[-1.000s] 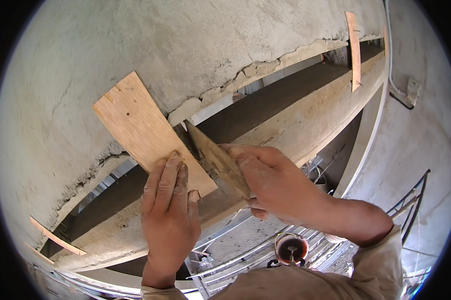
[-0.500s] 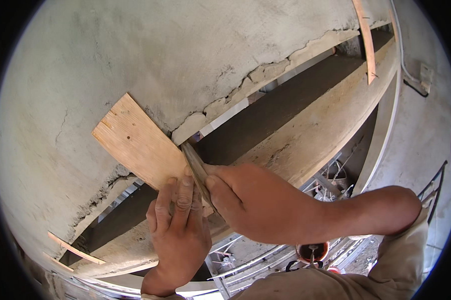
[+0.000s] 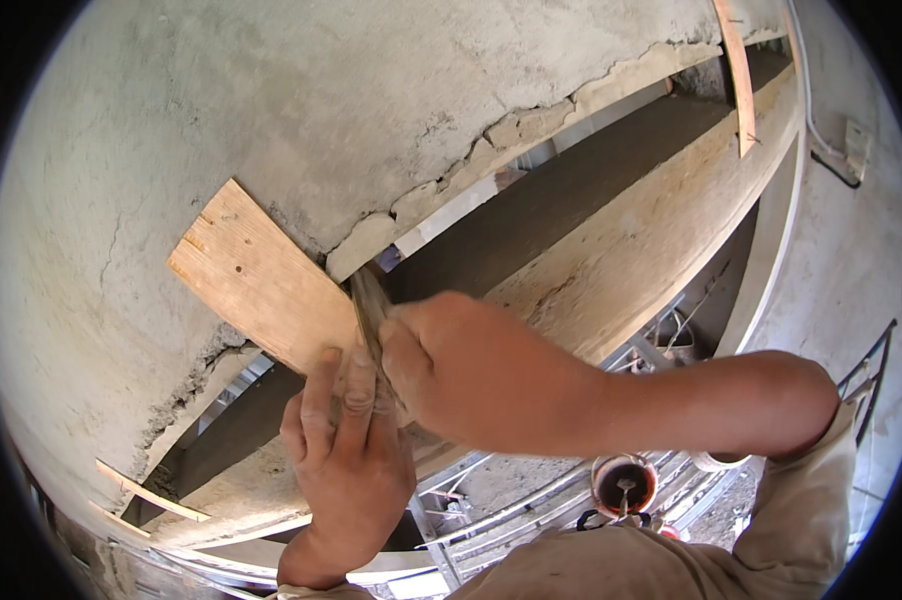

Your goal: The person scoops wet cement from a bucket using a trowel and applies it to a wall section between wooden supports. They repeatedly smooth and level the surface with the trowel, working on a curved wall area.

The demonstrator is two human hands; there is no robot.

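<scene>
A plywood board (image 3: 251,280) lies tilted across the crack and gap in the concrete wall. My left hand (image 3: 349,455) rests on its lower part, fingers outstretched and slightly bent against the wood. My right hand (image 3: 476,370) is closed on a dull metal trowel (image 3: 369,305), whose blade stands edge-on along the board’s right edge, beside the gap. The trowel’s handle is hidden by my fingers. Both hands are close together, and the board’s lower end is mostly covered by them.
Jagged broken plaster (image 3: 511,130) borders a long dark opening above a concrete ledge (image 3: 641,240). Thin wooden strips (image 3: 739,80) (image 3: 151,492) cross it at both ends. Below are a bucket (image 3: 643,470) and metal bars (image 3: 501,520). A conduit (image 3: 808,100) runs down the right wall.
My right hand has turned the trowel more edge-on against the board and moved leftward, nearer my left hand, now covering more of the board’s lower end. The camera view has shifted slightly.
</scene>
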